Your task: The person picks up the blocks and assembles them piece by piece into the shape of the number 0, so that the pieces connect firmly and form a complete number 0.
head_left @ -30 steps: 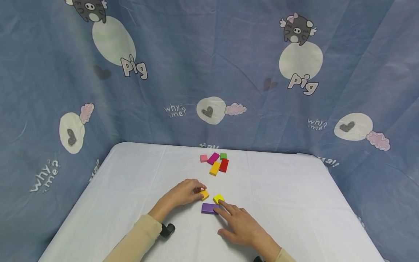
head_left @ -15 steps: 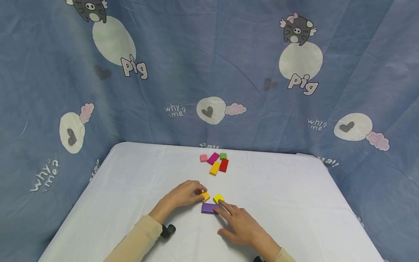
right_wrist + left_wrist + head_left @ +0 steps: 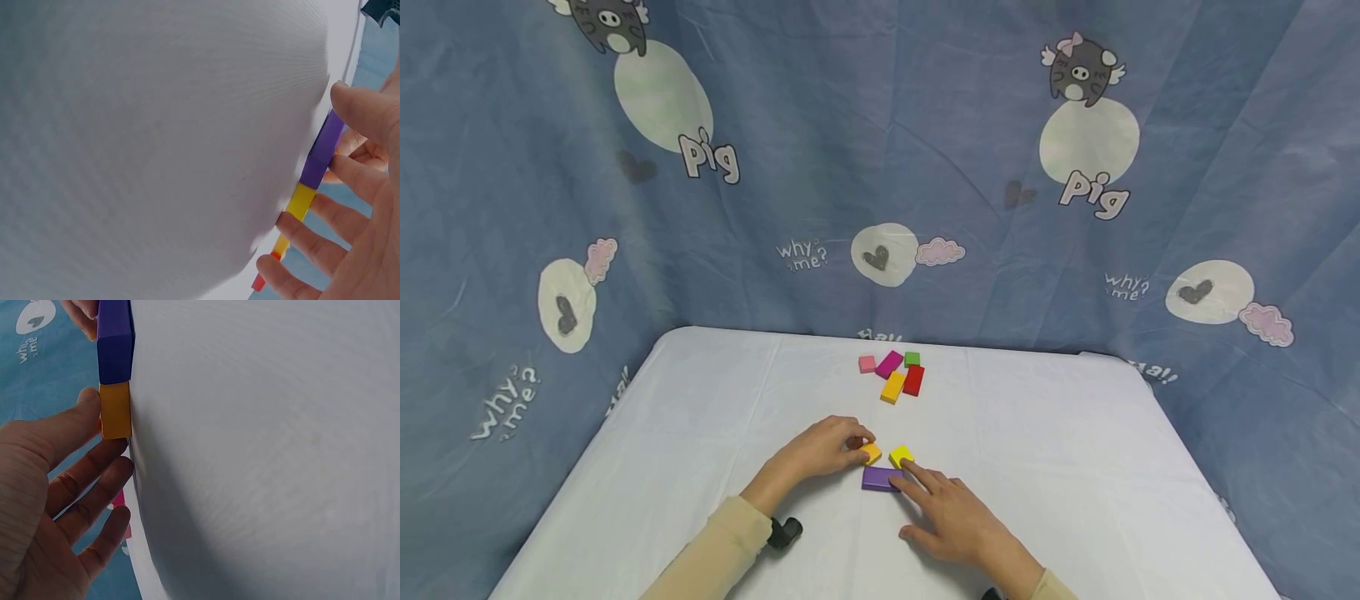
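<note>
The purple block (image 3: 877, 478) lies with its long axis left-to-right, its right end touched by the right hand (image 3: 951, 518), fingers extended. Just beyond its left part, the left hand (image 3: 823, 447) pinches the orange block (image 3: 872, 452).

Soft, even light fills the head view, fairly crisp around the purple block (image 3: 877, 478), with faint shadows on the white table (image 3: 1037, 483) near it. The left wrist view is greyer, a broad soft-edged shadow lying below the purple block; the right wrist view darkens well left of the purple block.
</note>
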Demonstrator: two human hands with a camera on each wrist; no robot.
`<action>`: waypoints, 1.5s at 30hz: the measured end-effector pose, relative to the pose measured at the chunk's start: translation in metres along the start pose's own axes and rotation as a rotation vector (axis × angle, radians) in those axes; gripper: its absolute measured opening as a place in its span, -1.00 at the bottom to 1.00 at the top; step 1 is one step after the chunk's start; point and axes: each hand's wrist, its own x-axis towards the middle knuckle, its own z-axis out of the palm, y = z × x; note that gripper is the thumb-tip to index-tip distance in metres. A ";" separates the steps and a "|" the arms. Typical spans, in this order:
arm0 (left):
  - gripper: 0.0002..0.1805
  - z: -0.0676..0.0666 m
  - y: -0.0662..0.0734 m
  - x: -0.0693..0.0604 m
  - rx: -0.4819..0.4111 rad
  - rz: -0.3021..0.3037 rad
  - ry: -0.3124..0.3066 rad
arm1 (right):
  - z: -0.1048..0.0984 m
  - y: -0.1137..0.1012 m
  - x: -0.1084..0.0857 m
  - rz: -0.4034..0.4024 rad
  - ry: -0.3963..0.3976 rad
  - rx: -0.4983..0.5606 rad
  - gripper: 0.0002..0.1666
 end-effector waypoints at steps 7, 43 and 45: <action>-0.68 0.000 0.001 -0.001 0.001 0.004 0.004 | 0.001 0.000 0.000 0.007 -0.008 -0.001 -0.20; -0.71 -0.002 -0.003 -0.006 -0.021 -0.001 0.055 | -0.011 0.005 -0.001 0.018 0.036 0.046 -0.25; -0.72 -0.004 -0.005 -0.006 -0.021 -0.002 0.069 | -0.016 0.008 -0.002 0.032 0.080 0.047 -0.27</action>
